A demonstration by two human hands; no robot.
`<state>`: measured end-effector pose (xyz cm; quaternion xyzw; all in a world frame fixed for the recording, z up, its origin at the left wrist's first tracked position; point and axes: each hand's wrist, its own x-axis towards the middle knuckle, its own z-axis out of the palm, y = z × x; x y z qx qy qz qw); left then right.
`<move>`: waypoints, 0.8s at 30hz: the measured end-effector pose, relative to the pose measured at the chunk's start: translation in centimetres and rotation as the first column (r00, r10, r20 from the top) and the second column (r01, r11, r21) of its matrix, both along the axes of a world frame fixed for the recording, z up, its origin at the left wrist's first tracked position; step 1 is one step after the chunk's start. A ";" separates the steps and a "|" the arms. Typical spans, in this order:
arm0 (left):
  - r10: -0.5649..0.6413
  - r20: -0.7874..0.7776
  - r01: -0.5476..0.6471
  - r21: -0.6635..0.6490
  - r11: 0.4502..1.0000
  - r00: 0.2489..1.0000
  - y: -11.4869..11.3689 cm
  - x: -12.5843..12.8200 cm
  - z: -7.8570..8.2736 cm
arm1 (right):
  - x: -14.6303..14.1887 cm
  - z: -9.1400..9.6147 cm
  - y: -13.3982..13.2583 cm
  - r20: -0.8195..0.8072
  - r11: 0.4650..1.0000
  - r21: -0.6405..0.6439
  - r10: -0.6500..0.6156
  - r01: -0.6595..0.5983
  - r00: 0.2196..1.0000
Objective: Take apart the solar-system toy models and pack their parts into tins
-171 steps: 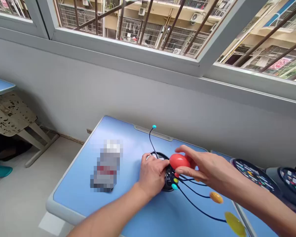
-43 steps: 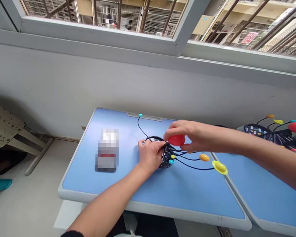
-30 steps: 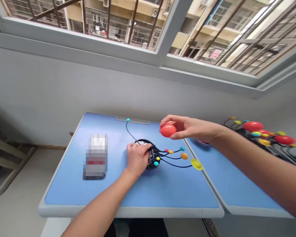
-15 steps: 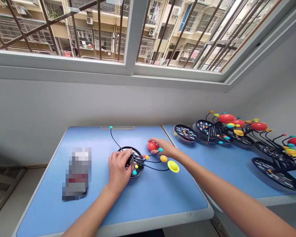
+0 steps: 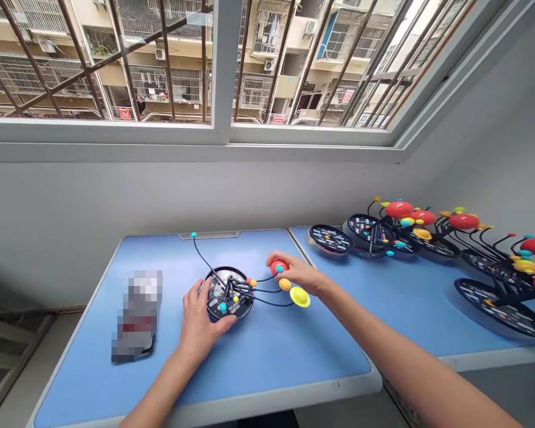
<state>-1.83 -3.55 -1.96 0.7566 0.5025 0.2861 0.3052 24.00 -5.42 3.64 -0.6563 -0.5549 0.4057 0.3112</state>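
A planet model's round black base lies on the blue table, printed with coloured marks on top. My left hand grips its rim, fingers along the left edge and thumb at the front. Thin black arms spread from the base's centre, carrying a yellow ringed planet, an orange ball and several small cyan and red ones. One arm rises to the back left with a cyan ball at its tip. Right of the base, my right hand pinches a red ball, partly hidden by a cyan ball in front.
A blurred grey packet lies on the left of the blue table. On the adjoining table at right stand several similar models with red balls and a round base. A wall and barred window rise behind.
My left hand has moved from the centre of the base to its left and front rim, uncovering the printed top. The red ball stays in my right hand. The view has shifted slightly.
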 end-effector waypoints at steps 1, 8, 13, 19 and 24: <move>-0.009 -0.025 0.009 0.013 1.000 1.000 0.2 0.2 0.1 | -0.4 0.0 0.2 -0.044 1.000 -0.023 0.017 -0.019 0.999; 0.135 -0.170 -0.106 0.165 0.980 0.976 1.5 2.7 1.8 | -2.6 -1.3 1.1 -0.077 0.978 -0.191 0.066 -0.080 0.995; 0.142 -0.163 -0.102 0.231 0.968 0.976 1.8 4.2 1.5 | -2.9 -2.1 0.8 -0.158 0.970 -0.236 0.013 -0.051 0.987; 0.101 -0.095 -0.075 0.246 0.966 0.990 1.6 4.6 1.5 | -2.8 -2.4 0.1 -0.266 0.969 -0.247 -0.076 0.008 0.961; 0.071 0.043 -0.079 0.229 0.970 0.997 1.9 4.2 2.6 | -2.6 -2.0 -0.6 -0.394 0.968 -0.249 -0.083 -0.020 0.915</move>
